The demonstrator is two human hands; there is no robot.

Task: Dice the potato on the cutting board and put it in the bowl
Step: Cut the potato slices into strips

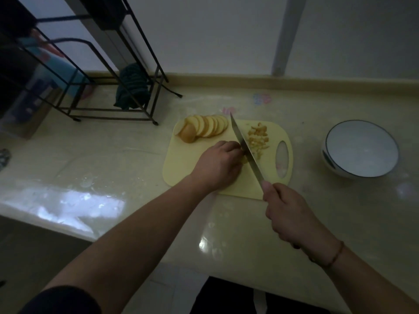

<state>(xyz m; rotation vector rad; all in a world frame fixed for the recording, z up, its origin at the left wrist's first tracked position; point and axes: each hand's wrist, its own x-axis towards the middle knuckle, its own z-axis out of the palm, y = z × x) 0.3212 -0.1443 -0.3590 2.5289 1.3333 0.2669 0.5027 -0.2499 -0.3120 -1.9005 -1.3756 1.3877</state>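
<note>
On the counter [340, 218], board: we see a pale yellow board [181, 168] lying flat, its oval handle hole toward our right; a bare strip of counter lies between it and the bowl
Slices: we find a fan of round potato slices [204, 129] at the far left corner of the board, overlapping one another; a skin-on end piece leans at the left of the row
Dice: we see a small heap of cut pieces [258, 139] on the board, right of the blade and left of the handle hole
Left hand: our left hand [218, 165] lies knuckles up on the board, fingers curled down over a bit of potato just beside the blade; most of that piece is hidden under the fingers
Right hand: our right hand [288, 214] grips the knife handle at the near edge of the board; a thin band circles the wrist
Knife: we hold the knife [246, 148] with its tip pointing away and left; the blade runs between the left fingers and the dice; whether the edge touches the board we cannot tell
Bowl: we see a white bowl [362, 125] with a dark rim to the right of the board, nothing visible in it
Rack: a black wire rack [127, 75] stands at the far left; a dark cloth [132, 89] sits within it
</note>
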